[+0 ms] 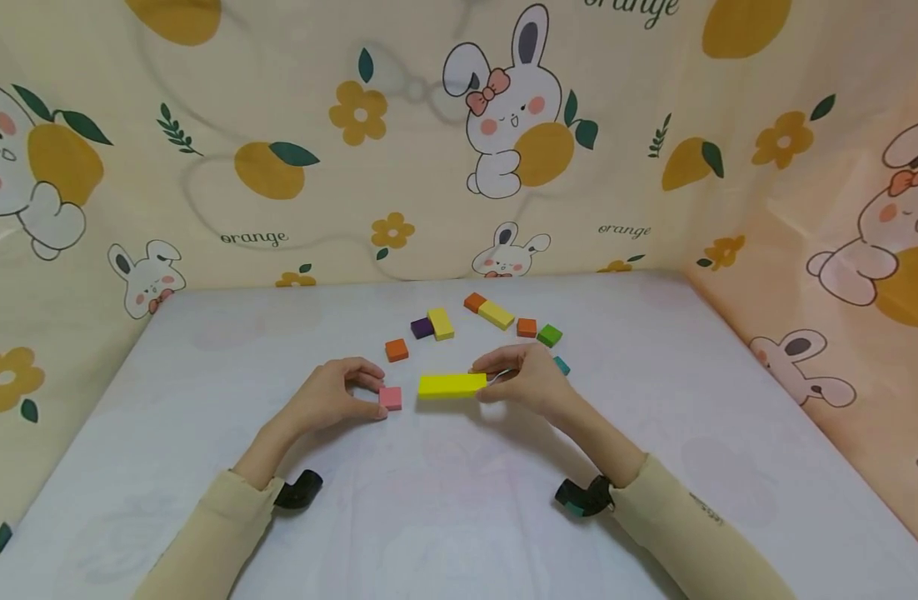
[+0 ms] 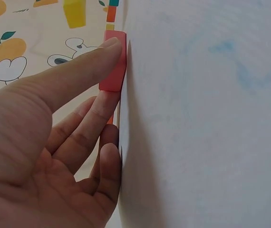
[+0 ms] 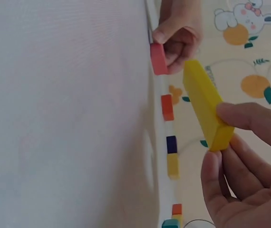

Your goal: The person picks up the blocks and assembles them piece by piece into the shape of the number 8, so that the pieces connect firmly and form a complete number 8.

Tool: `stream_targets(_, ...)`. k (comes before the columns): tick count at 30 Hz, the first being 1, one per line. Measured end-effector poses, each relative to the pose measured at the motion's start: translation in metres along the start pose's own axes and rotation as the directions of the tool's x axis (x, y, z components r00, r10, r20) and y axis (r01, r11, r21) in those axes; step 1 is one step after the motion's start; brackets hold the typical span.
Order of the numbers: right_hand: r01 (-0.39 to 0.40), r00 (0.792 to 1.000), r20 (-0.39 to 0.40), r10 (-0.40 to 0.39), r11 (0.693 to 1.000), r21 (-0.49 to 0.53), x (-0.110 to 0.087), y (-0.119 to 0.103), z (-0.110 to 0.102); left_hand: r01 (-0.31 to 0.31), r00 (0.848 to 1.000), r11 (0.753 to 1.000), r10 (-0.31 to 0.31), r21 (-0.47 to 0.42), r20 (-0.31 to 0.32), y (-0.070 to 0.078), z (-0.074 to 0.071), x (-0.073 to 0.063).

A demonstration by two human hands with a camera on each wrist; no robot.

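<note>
A small pink block point(image 1: 390, 398) rests on the white tabletop, with my left hand point(image 1: 341, 390) pinching it between thumb and fingers. In the left wrist view the thumb lies over part of this pink block point(image 2: 110, 81). My right hand point(image 1: 532, 379) grips one end of a long yellow block point(image 1: 450, 386) and holds it raised off the table. The block's free end points left toward the pink one, with a gap between them. In the right wrist view the thumb and fingertips pinch the near end of the yellow block point(image 3: 203, 102).
Behind the hands lie an orange block point(image 1: 396, 350), a purple block point(image 1: 421, 327) beside a yellow one point(image 1: 441, 323), another orange block point(image 1: 475, 302) against a yellow one point(image 1: 496, 315), and orange point(image 1: 527, 327) and green point(image 1: 550, 336) blocks. A teal block point(image 1: 562, 366) is partly hidden.
</note>
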State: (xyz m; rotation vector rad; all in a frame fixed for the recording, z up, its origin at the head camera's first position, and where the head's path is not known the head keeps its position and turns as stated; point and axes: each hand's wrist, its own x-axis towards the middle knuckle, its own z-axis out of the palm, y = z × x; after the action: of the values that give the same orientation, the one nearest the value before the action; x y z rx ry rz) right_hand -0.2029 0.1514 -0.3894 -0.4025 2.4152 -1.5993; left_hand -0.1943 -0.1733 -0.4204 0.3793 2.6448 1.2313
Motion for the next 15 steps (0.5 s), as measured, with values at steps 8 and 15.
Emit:
stream_targets(8,-0.024,0.993,0.114,0.029,0.999,-0.043,0.004,0.001,0.011,0.009,1.0,1.0,-0.009,0.003,-0.004,-0.001,0.001,-0.001)
stream_targets(15,-0.014,0.987,0.157,0.044,0.982,-0.187,0.004,0.002,0.02,-0.024,0.999,0.999,0.025,0.033,-0.024,0.001,0.0,0.0)
